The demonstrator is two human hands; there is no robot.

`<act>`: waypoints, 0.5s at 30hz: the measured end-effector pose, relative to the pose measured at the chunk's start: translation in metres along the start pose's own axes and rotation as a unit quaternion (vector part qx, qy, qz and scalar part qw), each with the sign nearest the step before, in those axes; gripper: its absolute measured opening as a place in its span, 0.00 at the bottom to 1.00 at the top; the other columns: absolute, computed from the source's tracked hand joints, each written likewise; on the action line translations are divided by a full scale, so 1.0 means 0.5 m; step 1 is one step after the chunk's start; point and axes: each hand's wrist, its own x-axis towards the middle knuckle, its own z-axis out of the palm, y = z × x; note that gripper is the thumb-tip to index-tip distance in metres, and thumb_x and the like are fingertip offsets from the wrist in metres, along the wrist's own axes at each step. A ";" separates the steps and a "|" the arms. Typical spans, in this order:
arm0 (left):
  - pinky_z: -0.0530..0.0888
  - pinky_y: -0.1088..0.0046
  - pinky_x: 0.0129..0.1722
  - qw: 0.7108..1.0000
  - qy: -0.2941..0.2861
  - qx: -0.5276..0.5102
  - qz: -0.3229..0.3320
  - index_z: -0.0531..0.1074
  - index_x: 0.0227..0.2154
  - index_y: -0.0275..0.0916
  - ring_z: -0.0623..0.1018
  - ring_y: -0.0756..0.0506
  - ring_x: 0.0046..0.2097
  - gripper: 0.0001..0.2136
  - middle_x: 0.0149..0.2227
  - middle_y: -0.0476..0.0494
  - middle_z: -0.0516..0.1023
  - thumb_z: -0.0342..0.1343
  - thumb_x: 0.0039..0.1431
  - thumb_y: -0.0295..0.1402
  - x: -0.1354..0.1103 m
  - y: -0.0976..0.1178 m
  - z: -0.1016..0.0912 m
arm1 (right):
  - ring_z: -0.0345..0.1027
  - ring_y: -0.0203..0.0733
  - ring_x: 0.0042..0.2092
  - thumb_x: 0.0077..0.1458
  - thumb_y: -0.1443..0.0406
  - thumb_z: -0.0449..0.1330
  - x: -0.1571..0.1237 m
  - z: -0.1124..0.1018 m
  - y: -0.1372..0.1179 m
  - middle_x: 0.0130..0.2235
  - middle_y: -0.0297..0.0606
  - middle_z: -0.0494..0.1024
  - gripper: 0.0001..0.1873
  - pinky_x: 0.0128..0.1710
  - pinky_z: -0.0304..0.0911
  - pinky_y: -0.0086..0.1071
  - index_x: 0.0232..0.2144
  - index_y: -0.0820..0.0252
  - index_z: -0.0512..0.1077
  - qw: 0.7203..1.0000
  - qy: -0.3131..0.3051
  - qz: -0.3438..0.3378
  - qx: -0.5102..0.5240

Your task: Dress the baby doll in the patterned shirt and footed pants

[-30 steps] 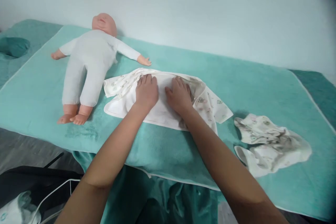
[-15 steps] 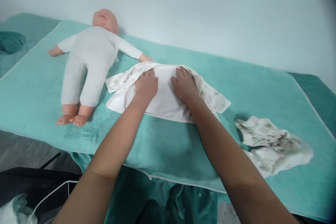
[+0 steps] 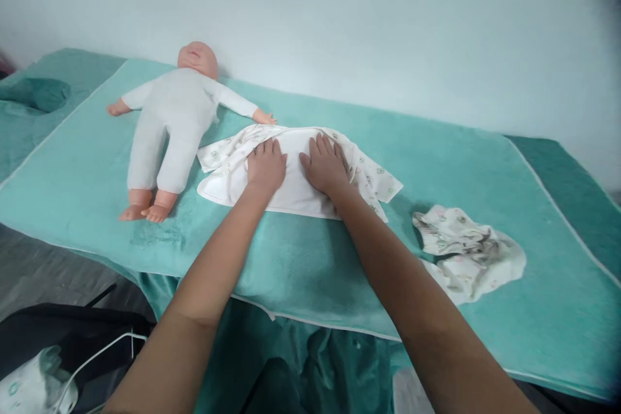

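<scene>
A small white baby shirt [image 3: 295, 197] with a faint print lies opened out on the green bed cover, its plain inner side facing up and its sleeves spread to both sides. My left hand [image 3: 266, 167] rests flat on the left half of the inside, fingers stretched away from me. On the right half lies my right hand [image 3: 324, 165], palm down with its fingers apart. Neither hand grips the cloth. A baby doll [image 3: 177, 110] in a white body suit lies on its back to the left, one hand just beyond the shirt's left sleeve.
Crumpled printed baby clothing [image 3: 478, 255] lies to the right of my right forearm. The green cover [image 3: 466, 168] spreads over the bed, which meets a pale wall [image 3: 369, 26]. At lower left stands a black chair [image 3: 97, 343] with white printed cloth [image 3: 24, 385] and a white wire.
My hands have flattened on the shirt, with the fingers more stretched out than before. The view has shifted a little; doll and clothes lie as they did.
</scene>
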 end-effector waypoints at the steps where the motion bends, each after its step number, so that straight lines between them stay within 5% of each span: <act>1: 0.62 0.49 0.68 1.000 0.004 0.003 0.005 0.63 0.68 0.32 0.64 0.32 0.70 0.26 0.71 0.32 0.63 0.39 0.73 0.37 -0.012 0.003 -0.001 | 0.43 0.58 0.75 0.72 0.55 0.41 -0.011 0.000 -0.003 0.74 0.59 0.51 0.35 0.72 0.41 0.58 0.71 0.74 0.55 1.000 -0.001 -0.007 -0.001; 11: 0.51 0.44 0.73 0.999 0.029 -0.010 0.019 0.67 0.64 0.31 0.56 0.33 0.75 0.24 0.71 0.32 0.63 0.39 0.73 0.36 -0.105 0.015 -0.014 | 0.45 0.58 0.75 0.72 0.53 0.45 -0.148 -0.009 -0.039 0.74 0.58 0.52 0.35 0.71 0.47 0.54 0.71 0.71 0.56 0.998 0.012 -0.058 0.016; 15: 0.53 0.44 0.73 0.998 0.030 -0.024 0.043 0.71 0.60 0.34 0.63 0.34 0.72 0.23 0.68 0.33 0.69 0.38 0.74 0.36 -0.167 0.017 -0.031 | 0.47 0.56 0.75 0.72 0.52 0.46 -0.229 -0.028 -0.043 0.74 0.53 0.55 0.33 0.72 0.48 0.54 0.70 0.66 0.59 0.995 0.019 -0.095 0.035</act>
